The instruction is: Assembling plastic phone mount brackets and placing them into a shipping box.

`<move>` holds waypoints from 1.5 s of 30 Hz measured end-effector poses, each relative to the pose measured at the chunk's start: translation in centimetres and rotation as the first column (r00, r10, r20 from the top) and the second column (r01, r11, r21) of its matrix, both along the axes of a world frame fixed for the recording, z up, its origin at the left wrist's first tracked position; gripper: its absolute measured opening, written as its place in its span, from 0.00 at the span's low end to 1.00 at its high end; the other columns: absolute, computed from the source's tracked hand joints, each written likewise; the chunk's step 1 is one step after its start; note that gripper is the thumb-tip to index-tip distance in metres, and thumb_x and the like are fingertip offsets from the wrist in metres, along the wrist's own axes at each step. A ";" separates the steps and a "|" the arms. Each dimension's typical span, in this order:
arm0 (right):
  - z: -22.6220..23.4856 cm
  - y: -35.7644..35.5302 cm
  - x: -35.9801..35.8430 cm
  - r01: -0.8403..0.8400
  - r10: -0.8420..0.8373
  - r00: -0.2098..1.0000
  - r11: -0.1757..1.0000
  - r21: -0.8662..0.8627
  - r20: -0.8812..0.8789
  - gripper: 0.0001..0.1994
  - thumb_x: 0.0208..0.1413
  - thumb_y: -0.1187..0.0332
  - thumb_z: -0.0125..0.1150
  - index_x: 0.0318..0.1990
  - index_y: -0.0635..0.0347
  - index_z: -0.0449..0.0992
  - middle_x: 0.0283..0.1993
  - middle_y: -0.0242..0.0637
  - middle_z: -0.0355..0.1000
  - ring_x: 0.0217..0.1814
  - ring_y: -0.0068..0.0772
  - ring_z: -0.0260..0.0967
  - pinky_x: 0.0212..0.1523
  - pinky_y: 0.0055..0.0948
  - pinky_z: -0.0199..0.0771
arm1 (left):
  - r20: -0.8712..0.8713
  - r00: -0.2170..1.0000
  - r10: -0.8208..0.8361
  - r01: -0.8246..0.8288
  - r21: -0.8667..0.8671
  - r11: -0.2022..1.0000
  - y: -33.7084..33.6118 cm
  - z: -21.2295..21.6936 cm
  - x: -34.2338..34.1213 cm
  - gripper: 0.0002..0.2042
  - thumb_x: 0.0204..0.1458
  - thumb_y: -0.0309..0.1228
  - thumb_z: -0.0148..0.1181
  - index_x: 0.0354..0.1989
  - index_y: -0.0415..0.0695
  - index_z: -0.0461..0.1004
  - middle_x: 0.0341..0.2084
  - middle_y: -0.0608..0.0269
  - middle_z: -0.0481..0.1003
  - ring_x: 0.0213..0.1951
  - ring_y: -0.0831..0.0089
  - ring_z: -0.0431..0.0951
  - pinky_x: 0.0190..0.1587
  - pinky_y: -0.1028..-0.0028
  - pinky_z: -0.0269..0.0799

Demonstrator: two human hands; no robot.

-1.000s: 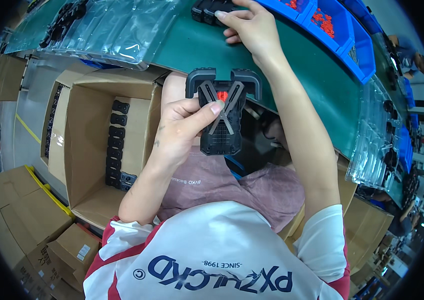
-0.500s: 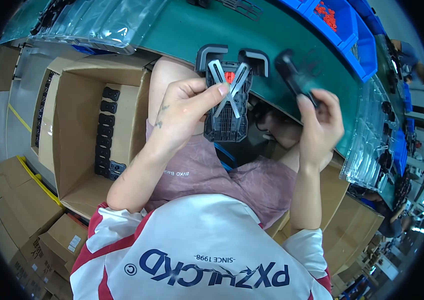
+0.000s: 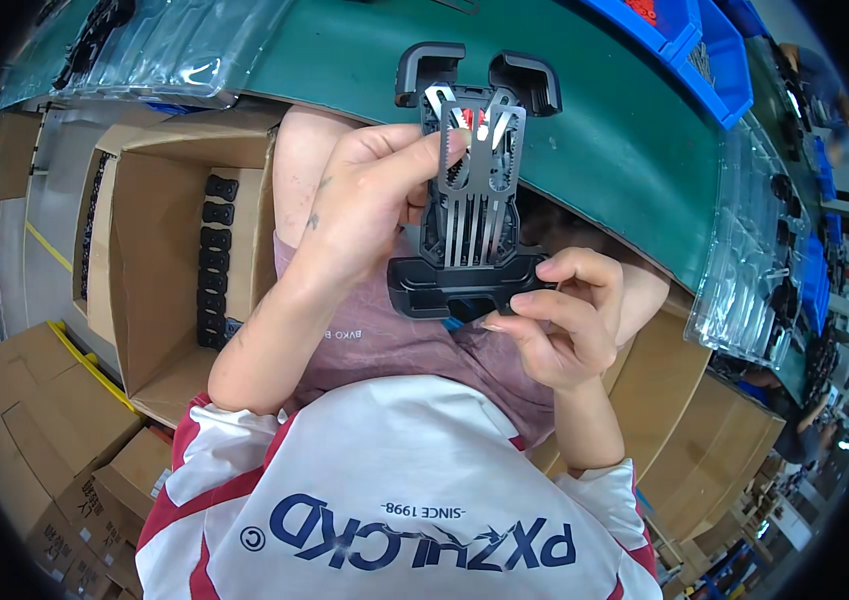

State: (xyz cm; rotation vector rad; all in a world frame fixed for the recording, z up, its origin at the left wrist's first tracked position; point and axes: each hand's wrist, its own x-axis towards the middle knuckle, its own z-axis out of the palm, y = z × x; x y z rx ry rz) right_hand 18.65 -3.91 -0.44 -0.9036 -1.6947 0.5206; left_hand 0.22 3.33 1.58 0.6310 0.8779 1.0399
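Note:
My left hand (image 3: 369, 195) grips the side of a black plastic housing (image 3: 431, 225), its thumb pressing on the front. Two black L-shaped corner arms (image 3: 431, 62) stick out at the housing's far end. Crossed metal strips (image 3: 438, 97) and a small red piece (image 3: 467, 118) partly show inside. Over the housing lies a slotted dark plate (image 3: 480, 180) with long prongs, joined to a wide black end bracket (image 3: 434, 285). My right hand (image 3: 569, 325) pinches the bracket's right end between thumb and fingers. Whether the prongs are seated in the housing I cannot tell.
A green worktable (image 3: 344, 60) spans the far side. On it are blue bins (image 3: 719, 95) with red pieces and small metal parts, plus clear plastic trays (image 3: 744, 290). At left stands an open cardboard box (image 3: 159, 290) with several black parts.
My right hand has brought the bracket with its pronged plate from over the table leftward and nearer, onto the housing. The plate now covers much of the crossed strips. The housing is slightly further right.

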 end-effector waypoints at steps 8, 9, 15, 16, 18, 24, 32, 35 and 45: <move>0.0 0.0 -0.2 0.024 -0.024 1.000 1.000 -0.004 -0.005 0.11 0.34 0.74 0.74 0.30 0.58 0.80 0.41 0.38 0.65 0.31 0.26 0.57 0.28 0.20 0.61 | 0.219 0.976 -0.023 0.017 0.027 0.999 -0.2 0.4 -0.5 0.09 0.54 0.25 0.52 0.39 0.33 0.73 0.30 0.57 0.76 0.23 0.78 0.74 0.25 0.87 0.67; 0.0 -0.1 -0.2 0.027 -0.027 1.000 1.000 -0.011 -0.009 0.11 0.34 0.74 0.74 0.30 0.58 0.80 0.41 0.38 0.65 0.31 0.26 0.58 0.28 0.20 0.61 | 0.238 0.970 -0.036 0.025 0.051 0.998 -0.3 0.3 -0.6 0.09 0.53 0.24 0.52 0.40 0.32 0.73 0.32 0.55 0.77 0.25 0.77 0.75 0.26 0.87 0.68; 0.2 -0.3 0.1 0.020 -0.020 1.000 1.000 0.000 -0.006 0.11 0.34 0.74 0.74 0.30 0.58 0.80 0.40 0.38 0.65 0.30 0.26 0.57 0.27 0.19 0.61 | 0.013 0.981 -0.196 0.190 0.181 0.965 -0.8 0.4 -1.3 0.15 0.48 0.22 0.55 0.45 0.29 0.71 0.38 0.48 0.76 0.34 0.71 0.76 0.40 0.81 0.69; 0.2 -0.3 0.1 0.024 -0.024 1.000 1.000 0.001 -0.007 0.11 0.34 0.74 0.74 0.30 0.58 0.80 0.40 0.38 0.65 0.30 0.26 0.57 0.27 0.19 0.61 | 0.013 0.980 -0.199 0.194 0.182 0.964 -1.0 0.4 -1.2 0.15 0.48 0.22 0.55 0.45 0.29 0.71 0.38 0.48 0.76 0.34 0.71 0.76 0.40 0.81 0.69; 0.2 -0.2 0.2 0.012 -0.012 1.000 1.000 0.009 -0.007 0.11 0.34 0.74 0.74 0.29 0.58 0.80 0.40 0.39 0.65 0.30 0.26 0.57 0.27 0.19 0.60 | 0.001 0.984 -0.176 0.172 0.200 0.965 -1.4 0.3 -0.9 0.17 0.46 0.19 0.56 0.46 0.29 0.70 0.39 0.48 0.76 0.35 0.71 0.77 0.41 0.81 0.70; 0.4 -0.2 0.2 0.006 -0.006 1.000 1.000 0.005 -0.012 0.10 0.35 0.73 0.73 0.29 0.58 0.80 0.39 0.39 0.65 0.29 0.25 0.57 0.26 0.19 0.60 | 0.041 0.987 -0.155 0.143 0.211 0.967 -1.6 -0.2 -0.5 0.21 0.42 0.11 0.57 0.49 0.31 0.68 0.38 0.51 0.77 0.34 0.73 0.78 0.38 0.82 0.74; 0.3 0.0 0.4 0.016 -0.016 1.000 1.000 0.022 0.012 0.09 0.36 0.73 0.72 0.29 0.58 0.81 0.38 0.38 0.65 0.29 0.25 0.57 0.25 0.19 0.60 | 0.023 0.982 -0.190 0.183 0.162 0.970 -1.3 0.2 -0.7 0.21 0.42 0.11 0.58 0.49 0.32 0.69 0.36 0.52 0.78 0.32 0.75 0.78 0.34 0.85 0.74; 0.7 0.2 0.5 0.011 -0.013 0.995 1.000 0.017 0.097 0.10 0.36 0.73 0.72 0.30 0.57 0.82 0.38 0.37 0.65 0.29 0.26 0.57 0.26 0.19 0.60 | -0.012 0.978 -0.209 0.206 0.220 0.953 -1.3 0.0 -0.8 0.19 0.46 0.15 0.58 0.49 0.33 0.69 0.36 0.52 0.78 0.32 0.75 0.78 0.32 0.85 0.74; 0.3 -0.4 1.0 0.027 -0.045 0.992 0.988 0.150 0.120 0.10 0.34 0.75 0.70 0.29 0.56 0.82 0.37 0.36 0.63 0.32 0.27 0.58 0.29 0.22 0.62 | 0.249 0.966 -0.066 0.067 0.005 0.998 -1.0 1.9 0.8 0.08 0.56 0.30 0.54 0.38 0.37 0.73 0.26 0.63 0.76 0.21 0.85 0.69 0.22 0.90 0.62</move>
